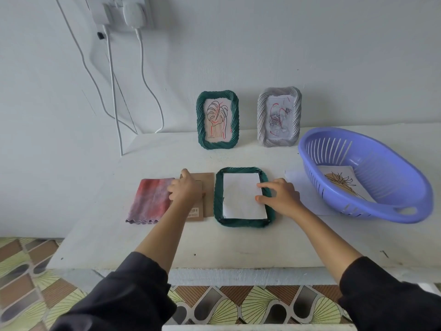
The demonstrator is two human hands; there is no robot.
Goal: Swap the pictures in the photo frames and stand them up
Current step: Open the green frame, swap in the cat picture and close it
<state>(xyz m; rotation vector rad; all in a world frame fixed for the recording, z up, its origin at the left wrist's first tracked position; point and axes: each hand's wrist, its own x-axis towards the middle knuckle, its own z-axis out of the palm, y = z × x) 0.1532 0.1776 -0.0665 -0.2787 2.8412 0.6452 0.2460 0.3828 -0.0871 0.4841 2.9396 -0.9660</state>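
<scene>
Lying face down mid-picture, the green frame (pixel 243 222) holds white paper (pixel 239 199) touched by straight fingers of the right hand (pixel 280 197); the left hand (pixel 185 188) grips the brown backing board (pixel 206 181)

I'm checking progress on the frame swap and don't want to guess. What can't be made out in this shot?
Head view only:
White sheet in the flat green frame: printed side faces down, so the picture is unknown.
Cardboard backing: partly under the left hand; label too small to read, grip unclear.
Loose paper: runs under the purple basket.
Grey frame: its picture is too faint.
</scene>
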